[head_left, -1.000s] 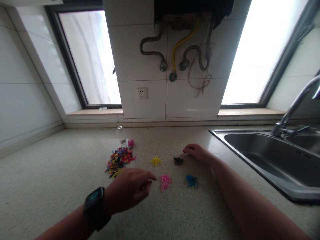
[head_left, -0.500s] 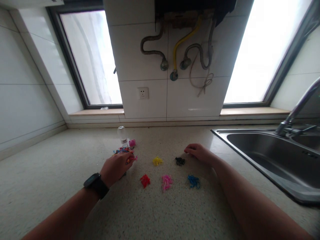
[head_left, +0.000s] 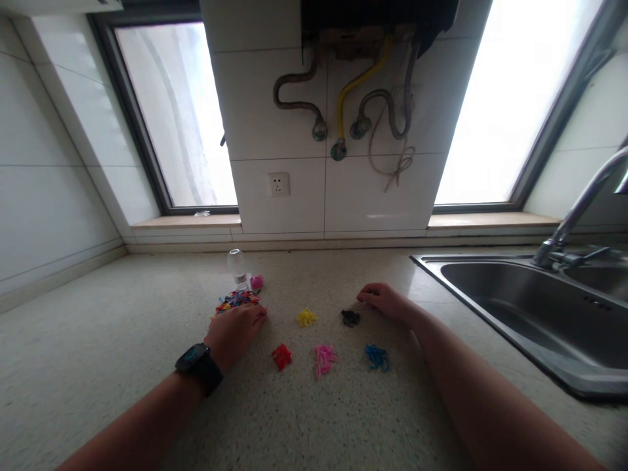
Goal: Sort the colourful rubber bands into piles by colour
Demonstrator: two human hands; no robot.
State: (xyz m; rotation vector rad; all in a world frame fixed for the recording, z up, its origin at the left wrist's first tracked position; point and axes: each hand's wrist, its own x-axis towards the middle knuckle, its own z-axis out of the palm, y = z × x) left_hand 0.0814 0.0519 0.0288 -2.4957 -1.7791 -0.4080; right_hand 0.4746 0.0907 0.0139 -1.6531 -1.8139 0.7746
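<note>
My left hand (head_left: 238,333) is at the right edge of a mixed pile of small coloured rubber bands (head_left: 238,299), partly covering it. Its fingers are pressed together at a reddish band; what they grip is hidden. My right hand (head_left: 385,301) rests on the counter with its fingers curled together, and no object shows in it. Just below its fingertips lies a black heap of bands (head_left: 350,318). Further heaps lie between and below the hands: yellow (head_left: 307,318), red (head_left: 282,357), pink (head_left: 324,361) and blue (head_left: 376,358).
Behind the mixed pile stands a clear plastic bottle (head_left: 237,269), a pink round item (head_left: 256,282) beside it. A steel sink (head_left: 490,314) with a tap (head_left: 583,203) is set into the speckled counter (head_left: 304,418) at the right. The tiled wall (head_left: 275,216) borders the back.
My left hand has moved from beside the pink heap up and left to the mixed pile, uncovering the red heap. Its fingers have shifted slightly at the pile. My right hand stays in place.
</note>
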